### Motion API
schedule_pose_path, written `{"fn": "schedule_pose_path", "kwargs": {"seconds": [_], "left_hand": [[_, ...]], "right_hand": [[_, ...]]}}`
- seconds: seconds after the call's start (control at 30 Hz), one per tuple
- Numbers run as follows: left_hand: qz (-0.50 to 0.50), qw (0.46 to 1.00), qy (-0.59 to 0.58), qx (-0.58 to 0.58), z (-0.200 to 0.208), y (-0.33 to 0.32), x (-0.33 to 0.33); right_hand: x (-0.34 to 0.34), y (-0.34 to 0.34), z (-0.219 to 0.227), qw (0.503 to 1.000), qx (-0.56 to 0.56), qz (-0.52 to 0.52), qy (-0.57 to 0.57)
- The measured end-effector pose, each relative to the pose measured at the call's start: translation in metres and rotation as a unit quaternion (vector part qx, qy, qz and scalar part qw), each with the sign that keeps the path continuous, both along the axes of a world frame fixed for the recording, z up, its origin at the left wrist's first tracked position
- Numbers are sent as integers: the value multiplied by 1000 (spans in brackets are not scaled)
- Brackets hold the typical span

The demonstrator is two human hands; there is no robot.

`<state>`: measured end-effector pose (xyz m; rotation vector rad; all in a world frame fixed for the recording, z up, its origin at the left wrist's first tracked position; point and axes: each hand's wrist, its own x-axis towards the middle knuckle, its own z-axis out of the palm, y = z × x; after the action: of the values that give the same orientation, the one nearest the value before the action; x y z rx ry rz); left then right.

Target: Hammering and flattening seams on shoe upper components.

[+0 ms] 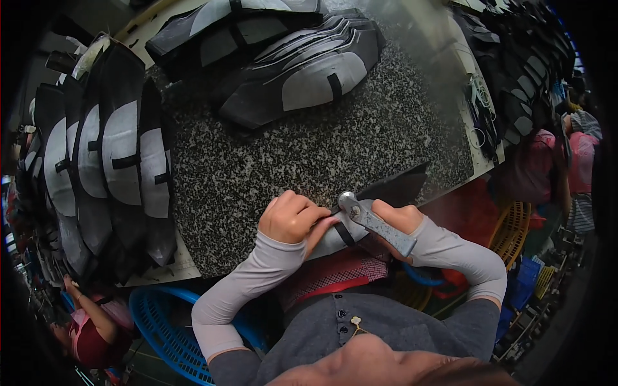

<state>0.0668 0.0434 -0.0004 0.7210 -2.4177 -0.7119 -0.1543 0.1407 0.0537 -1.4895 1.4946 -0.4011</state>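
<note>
Two hands work at the near edge of the speckled counter (309,154). The left hand (291,217) presses a grey and black cut piece (340,233) flat, fingers curled on it. The right hand (400,219) has its grip closed around a metal hammer (373,222), its head resting on the piece. Stacks of similar pieces (116,161) lie to the left

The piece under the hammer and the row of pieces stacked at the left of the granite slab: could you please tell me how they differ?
The piece under the hammer lies alone at the slab's near edge, pinned by the left hand while the right hand holds the hammer on it. The stacked pieces overlap in a long row, untouched. Both are black with grey panels and a black strap.
</note>
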Motion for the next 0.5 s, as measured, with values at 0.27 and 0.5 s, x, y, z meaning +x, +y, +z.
{"fn": "schedule_pose_path", "kwargs": {"seconds": [0.27,0.5], "left_hand": [[17,999,-9,-34,2,12,10],[26,997,38,60,-5,10,32]], "right_hand": [[16,-4,15,998,49,-29,8],[12,-17,15,998,60,16,11]]}}
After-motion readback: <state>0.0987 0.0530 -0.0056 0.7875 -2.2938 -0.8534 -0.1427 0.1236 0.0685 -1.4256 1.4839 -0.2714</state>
